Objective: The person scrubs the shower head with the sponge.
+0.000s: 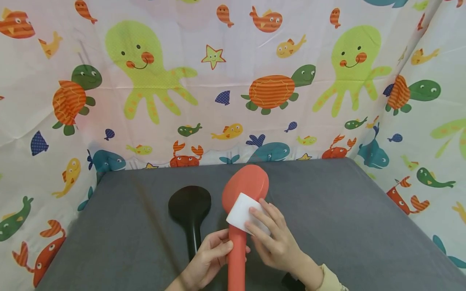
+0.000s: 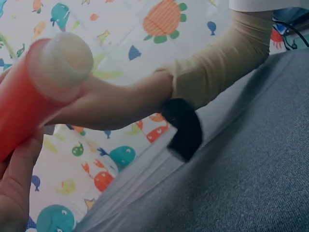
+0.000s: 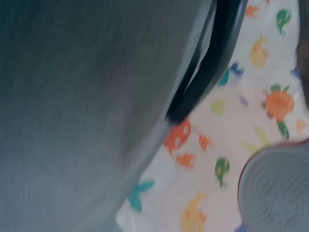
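My left hand (image 1: 209, 256) grips the handle of a red paddle-shaped tool (image 1: 237, 258), thumb on the near side and fingertips showing past the far edge. Its round head points up and away from me. In the left wrist view, the red handle (image 2: 21, 104) ends in a pale, cup-like tip. My right hand (image 1: 271, 236) holds a white block, like a sponge (image 1: 242, 212), against the neck of the red tool, fingers spread over it. The right wrist view catches a grey-white, textured round face (image 3: 277, 188) with a red rim.
A black tool (image 1: 190, 206) of similar shape lies on the grey cloth (image 1: 349, 226) just left of the red one. A small dark object (image 1: 293, 282) is by the right wrist. Behind and at both sides hangs a sea-animal print curtain (image 1: 204, 93).
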Demonstrator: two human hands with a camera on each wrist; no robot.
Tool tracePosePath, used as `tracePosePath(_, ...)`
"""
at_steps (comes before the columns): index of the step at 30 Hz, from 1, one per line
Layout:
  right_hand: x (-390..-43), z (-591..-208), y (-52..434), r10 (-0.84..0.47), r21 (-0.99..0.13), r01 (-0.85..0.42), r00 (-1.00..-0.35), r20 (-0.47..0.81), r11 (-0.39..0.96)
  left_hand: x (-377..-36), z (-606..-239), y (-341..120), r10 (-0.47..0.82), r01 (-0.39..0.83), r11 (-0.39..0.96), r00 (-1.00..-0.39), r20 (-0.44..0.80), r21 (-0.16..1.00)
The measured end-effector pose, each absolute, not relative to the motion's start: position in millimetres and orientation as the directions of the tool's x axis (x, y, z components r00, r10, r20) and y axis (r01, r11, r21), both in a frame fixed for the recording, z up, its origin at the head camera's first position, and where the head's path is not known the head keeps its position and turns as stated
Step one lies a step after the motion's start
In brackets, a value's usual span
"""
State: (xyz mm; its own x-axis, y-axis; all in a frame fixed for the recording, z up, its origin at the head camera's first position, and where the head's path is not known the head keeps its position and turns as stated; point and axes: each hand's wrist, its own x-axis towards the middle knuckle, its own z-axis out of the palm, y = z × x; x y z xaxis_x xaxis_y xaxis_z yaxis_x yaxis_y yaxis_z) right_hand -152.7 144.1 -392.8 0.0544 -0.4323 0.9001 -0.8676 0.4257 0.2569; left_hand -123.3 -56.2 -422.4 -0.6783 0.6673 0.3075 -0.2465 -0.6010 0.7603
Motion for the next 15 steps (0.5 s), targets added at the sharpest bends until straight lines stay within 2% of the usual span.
tracePosePath(2, -158.8, -389.4, 148.9, -0.411, 0.284, -0.850, 0.088, 0.907, 0.444, -123.1, -422.7, -56.1, 0.676, -0.242, -0.595, -0.667, 0.314, 0.767)
tracePosePath(4, -165.4, -382.1, 153.7, -0.363, 0.263, -0.850, 0.092, 0.927, 0.457, -122.8, -422.8, -55.8, 0.685, -0.242, -0.588, -0.656, 0.317, 0.771)
tracePosePath(6, -169.9, -372.1, 155.8, -0.273, 0.167, -0.872, 0.039, 0.961, 0.460, -122.3, -422.3, -55.8, 0.692, -0.237, -0.579, -0.649, 0.316, 0.780)
tracePosePath(9, -170.2, -358.4, 155.0, -0.133, -0.068, -0.905, -0.136, 0.982, 0.420, -121.2, -421.8, -55.7, 0.699, -0.236, -0.575, -0.639, 0.321, 0.783)
tracePosePath(11, -166.8, -353.8, 152.3, -0.062, -0.178, -0.897, -0.221, 0.973, 0.405, -120.2, -421.6, -56.0, 0.704, -0.237, -0.577, -0.630, 0.328, 0.782)
tracePosePath(13, -162.7, -354.4, 149.5, -0.035, -0.201, -0.890, -0.236, 0.971, 0.408, -119.5, -421.3, -55.9, 0.709, -0.240, -0.576, -0.623, 0.332, 0.781)
tracePosePath(15, -159.3, -359.0, 147.2, -0.041, -0.153, -0.894, -0.187, 0.981, 0.422, -119.5, -420.5, -55.7, 0.707, -0.236, -0.575, -0.625, 0.331, 0.783)
